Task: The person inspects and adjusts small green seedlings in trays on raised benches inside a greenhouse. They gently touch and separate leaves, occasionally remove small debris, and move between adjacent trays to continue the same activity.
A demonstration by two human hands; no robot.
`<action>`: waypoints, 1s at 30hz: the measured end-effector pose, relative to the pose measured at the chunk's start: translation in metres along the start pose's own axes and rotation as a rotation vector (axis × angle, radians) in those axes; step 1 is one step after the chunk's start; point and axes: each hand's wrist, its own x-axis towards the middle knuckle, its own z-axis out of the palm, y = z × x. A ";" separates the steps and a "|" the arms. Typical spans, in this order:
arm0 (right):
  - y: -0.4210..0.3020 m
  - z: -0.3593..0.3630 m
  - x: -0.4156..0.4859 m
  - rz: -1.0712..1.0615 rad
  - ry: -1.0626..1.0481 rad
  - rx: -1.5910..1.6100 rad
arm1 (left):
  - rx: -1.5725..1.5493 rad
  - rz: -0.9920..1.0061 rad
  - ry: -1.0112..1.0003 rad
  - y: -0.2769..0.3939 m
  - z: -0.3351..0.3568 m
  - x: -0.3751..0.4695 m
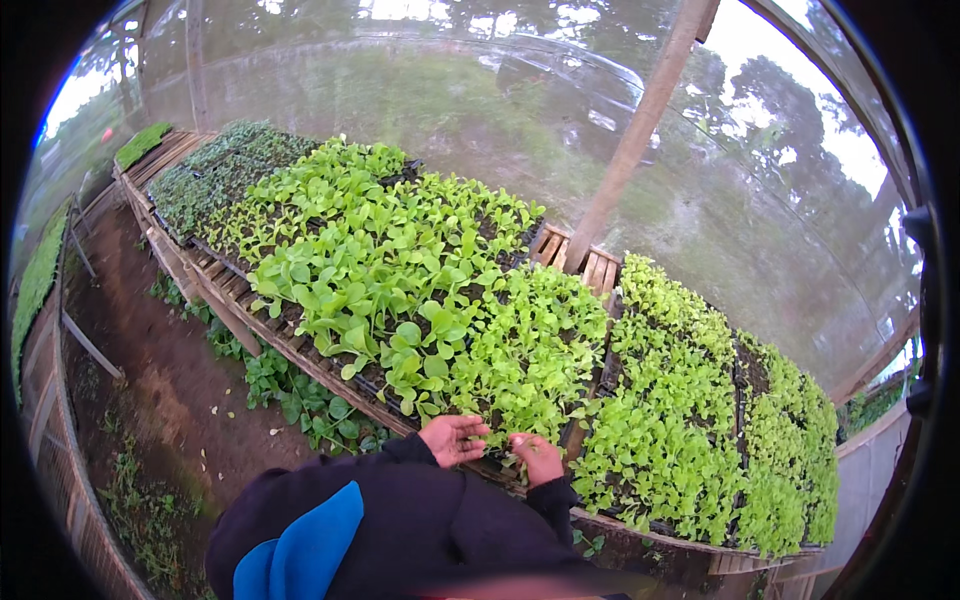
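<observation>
My left hand [454,440] is at the front edge of a bench, palm partly showing and fingers apart, with nothing seen in it. Just to its right, my right hand [538,459] has its thumb and fingers drawn together. Whether something small is pinched there is too small to tell. Both hands are beside a tray of frilly light-green seedlings [536,337], which look like lettuce. Broader-leaved seedlings [375,262] grow to the left of it. Dark tray edges show between the plants.
The wooden slatted bench [289,352] runs from far left to right. More lettuce-like seedlings [667,420] stand at right, small bluish-green ones [225,172] at far left. A wooden post [637,142] rises behind, before translucent sheeting [450,97]. A dirt path [172,390] lies left.
</observation>
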 end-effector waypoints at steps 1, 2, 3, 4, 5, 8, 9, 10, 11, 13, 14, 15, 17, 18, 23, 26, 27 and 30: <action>0.003 -0.002 -0.002 0.027 -0.177 0.116 | 0.010 -0.092 0.018 -0.003 0.001 0.003; 0.004 -0.007 -0.003 -0.141 -0.072 0.096 | 0.080 0.076 -0.138 -0.003 0.004 0.007; 0.004 -0.015 -0.004 -0.258 -0.013 0.057 | 0.277 0.261 -0.132 -0.002 0.006 0.012; 0.005 -0.020 -0.003 -0.442 0.079 0.023 | 0.467 0.421 -0.146 0.000 0.008 0.019; 0.005 -0.026 0.000 -0.506 0.224 -0.005 | 0.641 0.653 -0.212 0.002 0.010 0.023; 0.012 -0.025 0.007 -0.430 0.359 -0.284 | 1.477 0.826 -0.014 -0.004 0.015 0.030; 0.016 -0.019 0.009 -0.307 0.348 -0.480 | 1.847 0.874 0.074 -0.008 0.016 0.029; 0.018 -0.018 0.008 -0.109 0.299 -0.672 | 1.822 0.725 0.023 -0.017 0.017 0.027; 0.022 -0.014 0.008 0.005 0.149 -0.623 | 1.501 0.635 -0.096 -0.021 0.019 0.027; 0.023 -0.016 0.006 -0.282 -0.036 -0.361 | 0.984 0.268 -0.269 -0.025 0.023 0.027; 0.022 -0.020 0.007 -0.296 0.005 -0.141 | 0.997 0.421 -0.279 -0.022 0.025 0.030; 0.020 -0.026 0.007 -0.299 0.017 0.054 | 0.769 0.391 -0.328 -0.017 0.027 0.034; 0.014 -0.039 0.014 -0.421 0.236 0.047 | 0.822 0.403 -0.186 -0.003 0.029 0.043; 0.014 -0.039 0.020 -0.463 0.347 -0.021 | 1.132 0.533 -0.044 -0.001 0.029 0.046; 0.021 -0.028 0.041 -0.325 0.398 -0.737 | 2.098 0.560 0.287 -0.004 0.028 0.053; 0.020 -0.027 0.046 -0.335 0.206 -0.514 | 1.790 0.559 0.081 -0.004 0.032 0.054; 0.018 -0.027 0.045 -0.463 0.296 -0.439 | 1.682 0.579 0.009 -0.002 0.033 0.055; 0.011 -0.027 0.045 -0.707 0.462 -0.419 | 1.800 0.963 0.170 0.002 0.034 0.055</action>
